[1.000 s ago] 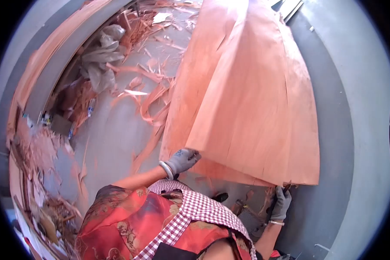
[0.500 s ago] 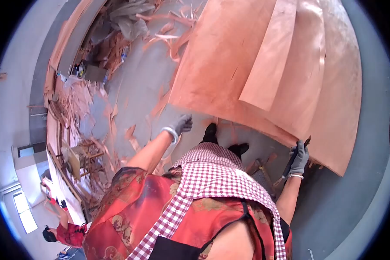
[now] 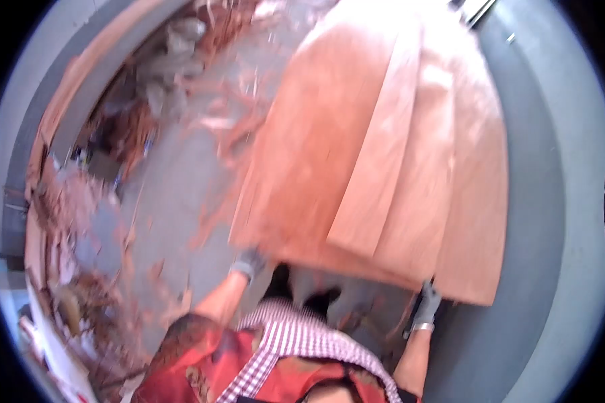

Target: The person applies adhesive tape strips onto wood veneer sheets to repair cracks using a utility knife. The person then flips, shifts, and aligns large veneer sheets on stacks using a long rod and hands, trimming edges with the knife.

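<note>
A stack of reddish wood veneer sheets [image 3: 296, 181] lies before me, with narrower strips [image 3: 373, 195] overlapping on top. My right hand [image 3: 428, 305], in a grey glove, is closed around a slim dark tool [image 3: 408, 327] at the stack's near edge, toward the right corner. Its exact kind is hard to make out. Also gloved in grey, my left hand [image 3: 250, 262] is at the near left corner of the sheets. Motion smears its fingers, so I cannot tell whether they grip the edge.
Torn veneer scraps [image 3: 228, 127] litter the grey floor [image 3: 175, 181] on the left. Crumpled clear plastic [image 3: 171, 64] lies farther back among them. A grey wall [image 3: 538, 201] runs along the right. My dark shoes [image 3: 280, 281] are just below the stack's near edge.
My view has shifted, so the stack appears lower and farther left. My left hand has come from beside the stack to its near left corner. My right hand stays at the near edge with the tool.
</note>
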Demonstrator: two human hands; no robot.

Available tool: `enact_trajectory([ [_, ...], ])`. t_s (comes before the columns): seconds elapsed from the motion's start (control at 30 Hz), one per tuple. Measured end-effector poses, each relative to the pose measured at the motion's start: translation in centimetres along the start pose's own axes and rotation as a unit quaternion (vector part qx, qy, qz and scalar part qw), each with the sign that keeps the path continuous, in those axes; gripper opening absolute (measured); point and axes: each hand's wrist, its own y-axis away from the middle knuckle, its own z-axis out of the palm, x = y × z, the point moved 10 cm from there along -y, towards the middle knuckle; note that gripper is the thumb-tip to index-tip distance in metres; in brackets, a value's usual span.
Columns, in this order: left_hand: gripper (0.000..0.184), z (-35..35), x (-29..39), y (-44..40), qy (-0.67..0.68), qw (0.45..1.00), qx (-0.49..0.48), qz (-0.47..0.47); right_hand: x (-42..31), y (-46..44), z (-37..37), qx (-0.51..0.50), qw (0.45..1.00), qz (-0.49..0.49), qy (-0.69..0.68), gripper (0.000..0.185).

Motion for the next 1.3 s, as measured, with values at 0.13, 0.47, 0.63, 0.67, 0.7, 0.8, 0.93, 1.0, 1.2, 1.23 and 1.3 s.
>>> enact_trajectory([
  [0.13, 0.036, 10.8, 0.8, -4.5, -0.124, 0.980, -0.017, 0.153, -0.4, 0.6, 0.4, 0.044, 0.995, 0.094, 0.014, 0.050],
  [0.47, 0.014, 11.5, -0.1, -3.9, -0.958, -0.051, -0.027, 0.282, -2.7, 1.0, 3.7, 0.032, 0.999, 0.006, 0.041, 0.015],
  [0.63, 0.011, 11.6, -0.1, -5.0, -0.967, -0.028, -0.021, 0.254, -6.5, 3.4, 5.0, 0.028, 0.999, 0.035, -0.015, 0.011],
  [0.67, 0.010, 11.8, -0.1, -5.3, -0.968, -0.016, -0.014, 0.252, -7.6, 4.3, 5.0, 0.029, 0.999, 0.042, -0.018, 0.011],
  [0.7, 0.010, 11.9, 0.0, -5.6, -0.968, -0.003, -0.007, 0.250, -8.8, 5.3, 5.4, 0.008, 0.997, 0.079, -0.008, 0.026],
  [0.8, 0.012, 13.1, 0.3, -6.2, -0.968, 0.047, -0.003, 0.247, -10.1, 6.2, 4.3, 0.015, 0.998, 0.054, -0.025, 0.027],
  [0.93, 0.022, 13.5, -2.3, -6.4, -0.970, 0.051, -0.067, 0.228, -7.4, 6.8, 2.2, 0.035, 0.994, 0.004, -0.102, 0.027],
  [1.0, 0.029, 13.9, -3.4, -6.8, -0.987, 0.038, -0.060, 0.146, -5.5, 7.9, 1.8, 0.034, 0.989, 0.053, -0.136, 0.028],
  [1.2, 0.047, 11.6, -5.5, 1.3, -0.953, -0.161, -0.105, 0.235, 0.9, 11.0, -0.4, 0.017, 0.971, 0.118, -0.208, 0.024],
  [1.23, 0.049, 10.7, -5.8, 2.9, -0.932, -0.258, -0.105, 0.232, 2.4, 11.7, -1.3, 0.040, 0.969, 0.125, -0.207, 0.023],
  [1.3, 0.054, 8.5, -6.8, 5.1, -0.851, -0.461, -0.120, 0.221, 7.1, 11.9, -3.4, 0.074, 0.969, 0.126, -0.197, 0.021],
])
